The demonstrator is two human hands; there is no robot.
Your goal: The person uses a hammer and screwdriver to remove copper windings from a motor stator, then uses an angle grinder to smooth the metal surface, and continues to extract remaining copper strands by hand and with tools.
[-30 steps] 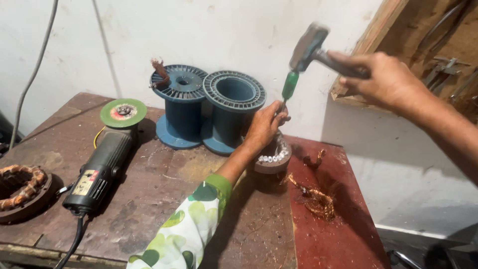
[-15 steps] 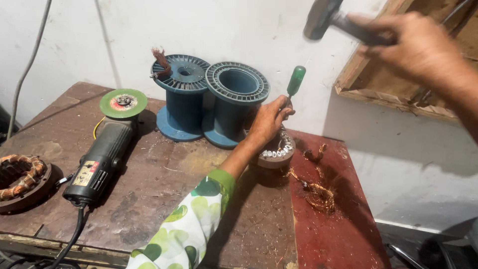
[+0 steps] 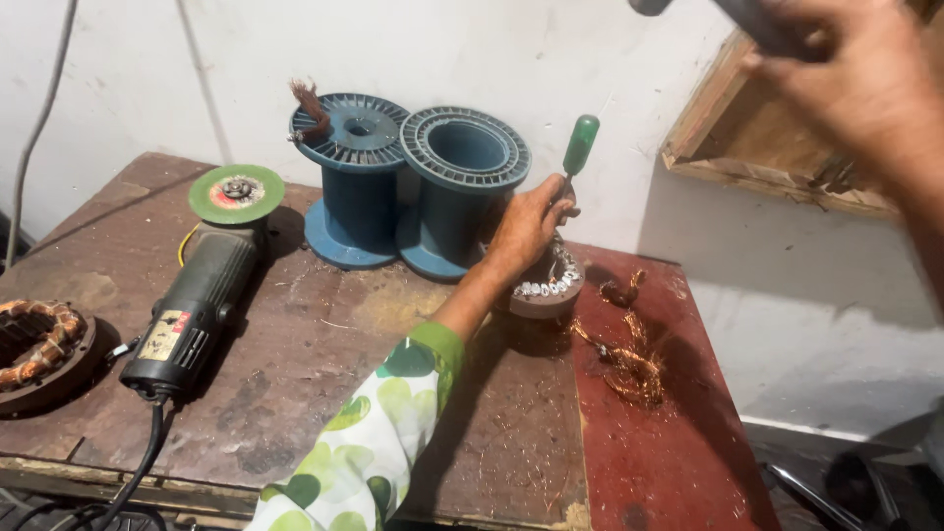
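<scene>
1. At the left edge of the worktop (image 3: 324,354) lay one wound stator (image 3: 34,349), partly cut off by the frame.
2. Just right of it one angle grinder (image 3: 197,295) lay along the worktop, its single green disc (image 3: 236,193) toward the back edge and its cord running off the front edge.
3. Two blue spools (image 3: 413,182) stood upright side by side at the back edge, touching each other; the left one carried a tuft of copper wire.
4. The left hand (image 3: 526,224), in a green-patterned sleeve, was clenched around the shaft of one green-handled screwdriver (image 3: 578,147), held upright with its tip down in one round stator core (image 3: 546,285) standing near the back edge, where the brown worktop met its red part.
5. One tangle of copper wire scraps (image 3: 629,359) lay on the red part, just right of the core.
6. The right hand (image 3: 855,79) was raised at the upper right, fingers closed around one hammer (image 3: 747,15), well above the screwdriver.
</scene>
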